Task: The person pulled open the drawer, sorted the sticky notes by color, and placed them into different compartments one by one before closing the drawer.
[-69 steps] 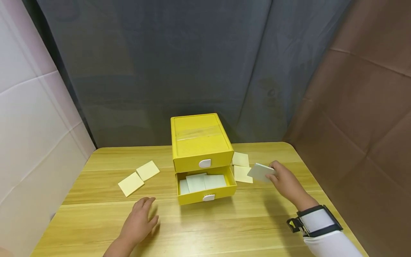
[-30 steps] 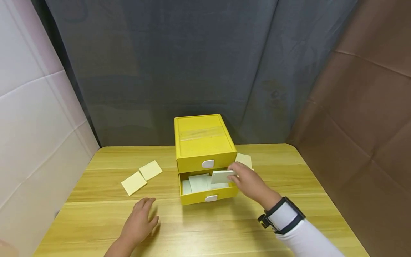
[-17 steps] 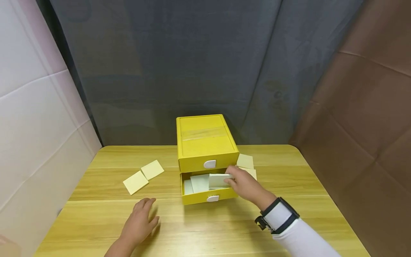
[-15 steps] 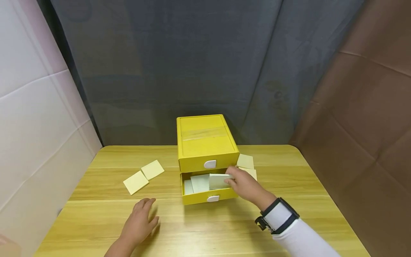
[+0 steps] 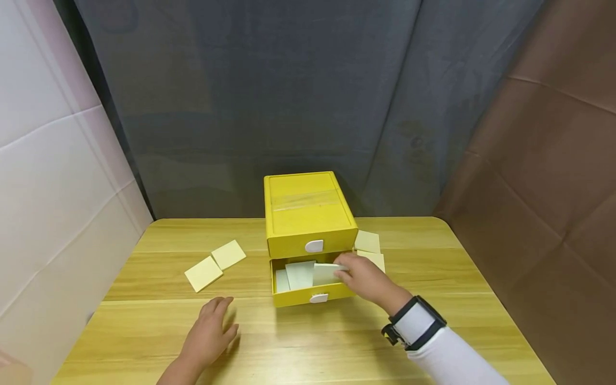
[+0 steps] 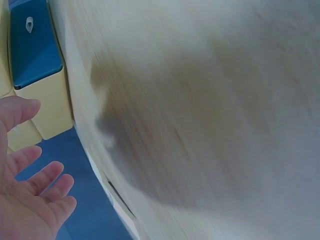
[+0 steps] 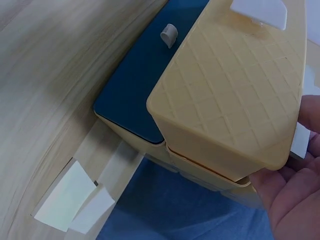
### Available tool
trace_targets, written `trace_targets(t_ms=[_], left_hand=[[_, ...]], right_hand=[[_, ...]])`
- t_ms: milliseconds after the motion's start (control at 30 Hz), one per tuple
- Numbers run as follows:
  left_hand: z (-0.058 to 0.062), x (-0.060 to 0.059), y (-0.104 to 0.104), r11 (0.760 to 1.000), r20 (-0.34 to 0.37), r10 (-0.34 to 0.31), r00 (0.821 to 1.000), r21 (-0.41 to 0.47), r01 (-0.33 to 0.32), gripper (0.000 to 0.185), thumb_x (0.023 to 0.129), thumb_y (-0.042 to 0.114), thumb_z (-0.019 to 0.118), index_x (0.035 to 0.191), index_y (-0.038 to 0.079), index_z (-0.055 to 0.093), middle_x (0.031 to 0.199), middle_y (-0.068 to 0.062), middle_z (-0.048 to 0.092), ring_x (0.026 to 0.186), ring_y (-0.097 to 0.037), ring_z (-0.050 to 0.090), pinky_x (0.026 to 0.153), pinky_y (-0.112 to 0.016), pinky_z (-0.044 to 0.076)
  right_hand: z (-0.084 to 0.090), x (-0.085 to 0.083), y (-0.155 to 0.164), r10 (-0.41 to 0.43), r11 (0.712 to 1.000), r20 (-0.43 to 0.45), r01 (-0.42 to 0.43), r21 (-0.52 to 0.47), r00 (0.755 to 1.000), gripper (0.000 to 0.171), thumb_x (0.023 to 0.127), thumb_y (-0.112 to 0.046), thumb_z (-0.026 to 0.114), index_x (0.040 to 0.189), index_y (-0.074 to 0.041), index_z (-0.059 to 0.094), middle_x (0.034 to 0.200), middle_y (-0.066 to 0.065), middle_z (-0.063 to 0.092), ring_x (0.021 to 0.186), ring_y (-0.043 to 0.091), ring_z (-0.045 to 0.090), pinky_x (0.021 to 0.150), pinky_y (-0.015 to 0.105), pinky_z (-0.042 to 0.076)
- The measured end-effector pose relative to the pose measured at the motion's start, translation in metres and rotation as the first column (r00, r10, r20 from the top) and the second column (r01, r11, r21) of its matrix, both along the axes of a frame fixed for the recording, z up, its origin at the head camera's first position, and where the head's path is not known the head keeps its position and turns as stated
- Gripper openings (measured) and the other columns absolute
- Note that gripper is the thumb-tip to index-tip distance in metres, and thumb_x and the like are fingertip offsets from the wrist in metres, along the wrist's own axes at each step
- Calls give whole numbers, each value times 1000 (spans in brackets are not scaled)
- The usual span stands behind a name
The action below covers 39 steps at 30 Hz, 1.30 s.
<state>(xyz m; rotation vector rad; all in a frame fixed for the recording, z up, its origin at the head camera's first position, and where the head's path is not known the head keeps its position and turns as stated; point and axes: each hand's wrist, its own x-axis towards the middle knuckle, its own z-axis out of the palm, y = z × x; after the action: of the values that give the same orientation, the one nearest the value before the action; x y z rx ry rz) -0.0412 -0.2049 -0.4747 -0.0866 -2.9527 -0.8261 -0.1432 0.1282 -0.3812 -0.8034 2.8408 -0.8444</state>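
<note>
A yellow two-drawer box (image 5: 308,206) stands at the back middle of the table, its lower drawer (image 5: 295,297) pulled out. Inside the drawer lie several pale note pads (image 5: 299,275). My right hand (image 5: 368,280) pinches another pale note pad (image 5: 324,274) by its right end, low in the drawer's right part. In the right wrist view, the drawer front (image 7: 230,95) hides most of that held pad (image 7: 301,140). My left hand (image 5: 207,334) holds nothing, fingers relaxed, near the table front; the left wrist view shows its loosely spread fingers (image 6: 47,177).
Two pale yellow note pads (image 5: 203,273) lie on the wooden table (image 5: 144,321) left of the box. Two more yellow pads (image 5: 369,241) lie right of it, partly behind my right hand. A dark curtain (image 5: 289,107) hangs behind the table.
My right hand has carried the pale pad leftward from beside the box to the drawer, then lowered it inside. My left hand has stayed in place.
</note>
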Motion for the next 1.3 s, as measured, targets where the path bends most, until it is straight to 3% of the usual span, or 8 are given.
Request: trace_targets(t_ms=[367,633,867,1067,1300], left_hand=[[0,0,0,1000,-11,3,1000,-13,-3,58,84,16,73,134,-1,50,133,-25,48,125,-42,44,97,-57,45],[1,0,0,1000,-24,4,1000,-17,-4,58,84,16,73,134,-2,50,132,-25,48,124,-42,44,96,-56,46],[2,1,1,1000,-20,2,1000,-11,-3,57,84,15,73,133,-2,50,133,-24,48,124,-42,44,96,-56,46],[4,-1,2,1000,-11,2,1000,-11,-2,58,85,16,72,135,-1,49,134,-24,47,125,-41,43,97,-56,46],[8,-7,5,1000,-64,-14,998,-27,12,58,84,14,72,134,-2,49,132,-25,48,124,-42,44,97,-56,45]], right_hand=[[-1,-1,-1,47,998,-35,-45,40,998,8,92,-10,63,99,-5,64,82,-4,57,71,11,48,66,29,46],[-1,-1,-4,14,998,-92,-9,56,996,21,91,-7,65,112,-3,66,104,6,66,94,19,60,83,39,53],[-2,0,-5,-6,998,-180,16,55,984,35,90,-1,64,125,0,61,119,13,63,112,28,58,95,43,50],[-3,3,-2,4,998,-210,8,54,978,38,89,1,63,127,1,60,124,15,62,117,31,57,98,45,48],[-6,5,2,19,996,-244,4,94,970,40,89,-1,65,129,-1,60,130,15,60,121,32,56,99,45,47]])
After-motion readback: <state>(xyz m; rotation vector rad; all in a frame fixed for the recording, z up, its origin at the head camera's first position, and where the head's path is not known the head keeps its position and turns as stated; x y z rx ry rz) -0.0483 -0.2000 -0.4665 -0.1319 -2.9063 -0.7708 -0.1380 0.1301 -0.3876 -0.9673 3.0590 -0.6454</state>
